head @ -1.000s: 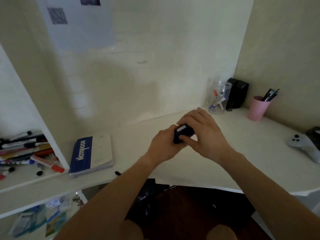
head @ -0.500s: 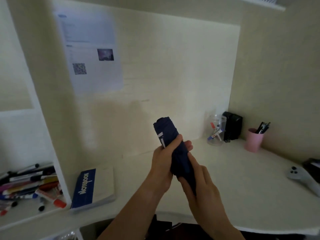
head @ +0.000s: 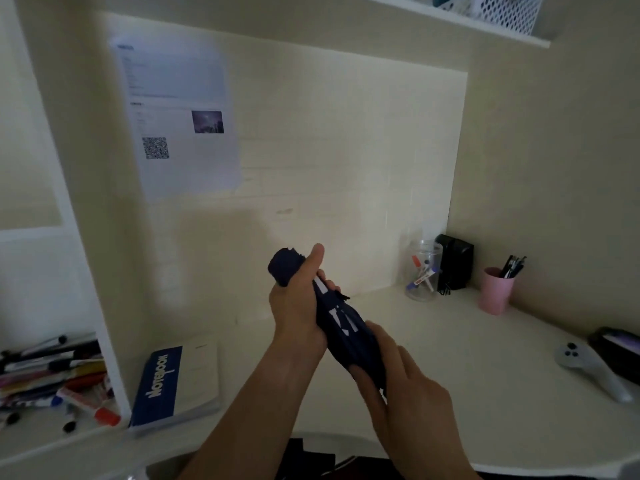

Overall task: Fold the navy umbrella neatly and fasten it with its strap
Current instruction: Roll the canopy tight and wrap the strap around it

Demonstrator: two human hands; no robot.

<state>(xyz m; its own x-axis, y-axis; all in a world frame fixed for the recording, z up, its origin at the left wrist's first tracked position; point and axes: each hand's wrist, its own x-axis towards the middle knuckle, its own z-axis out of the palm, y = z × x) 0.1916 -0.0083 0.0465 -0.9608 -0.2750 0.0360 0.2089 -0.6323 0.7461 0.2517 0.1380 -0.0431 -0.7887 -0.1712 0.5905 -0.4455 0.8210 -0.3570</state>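
One navy umbrella [head: 341, 320], collapsed and rolled, held in the air above the desk [head: 485, 358], long axis diagonal: far end points up-left, past the left thumb, near end runs down-right into the right palm. Left hand [head: 299, 306] clenched round the upper part, thumb up along it. Right hand [head: 405, 382] wrapped round the lower end. Strap hard to make out, fastened or not can't tell. One blue notebook [head: 162, 382] lower-left of the left fingers

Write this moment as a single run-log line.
left hand: grips upper umbrella | right hand: grips lower end | umbrella: rolled, tilted, held above desk | strap: cannot tell if fastened
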